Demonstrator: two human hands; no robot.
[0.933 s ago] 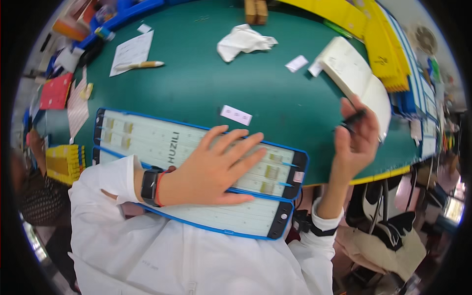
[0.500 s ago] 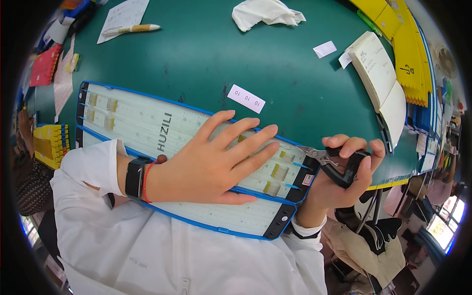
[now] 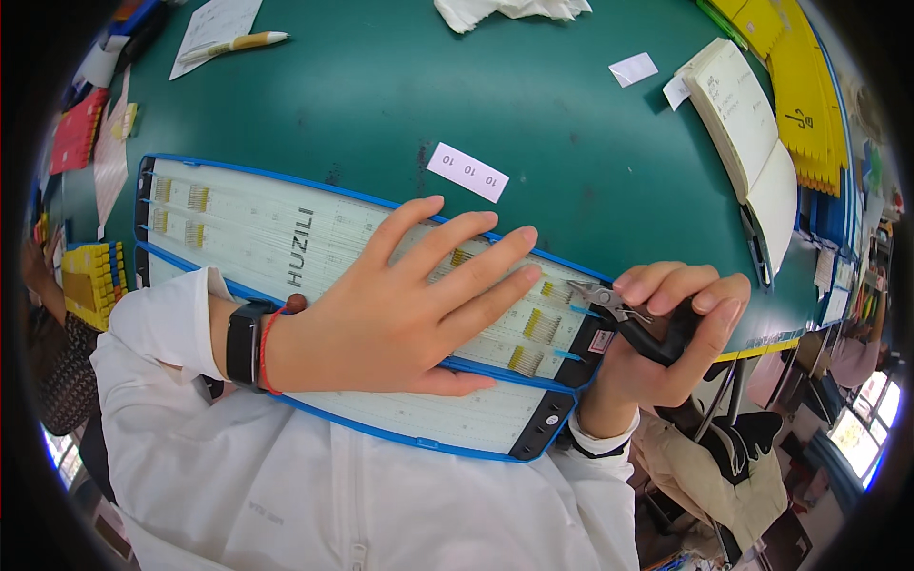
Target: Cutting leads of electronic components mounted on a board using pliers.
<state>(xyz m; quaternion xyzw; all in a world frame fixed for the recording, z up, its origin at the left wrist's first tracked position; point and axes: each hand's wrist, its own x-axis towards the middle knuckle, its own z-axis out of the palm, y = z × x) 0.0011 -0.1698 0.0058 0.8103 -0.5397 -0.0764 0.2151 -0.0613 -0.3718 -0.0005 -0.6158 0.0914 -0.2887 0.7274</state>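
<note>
A long, flat case with blue edges and white panels lies opened in front of me, tilted down to the right. Fine clear lines run along it. Small yellow bundles of thin, pin-like pieces sit near both ends. My left hand rests palm down across its middle, fingers spread, holding nothing visible. At the case's right end, my right hand grips small black-handled pliers. Their metal jaws point left, over the upper right corner of the panel. Whether anything lies between the jaws is too small to tell.
On the green table lie a white label strip, a folded paper slip, a white cloth and a pen on paper. An open notebook and yellow packs stand right. Red packs lie left.
My right hand has squeezed the pliers' handles closer together. Its fingers and the jaws sit slightly higher and further right. My left hand stays flat on the case; the whole view has shifted a little.
</note>
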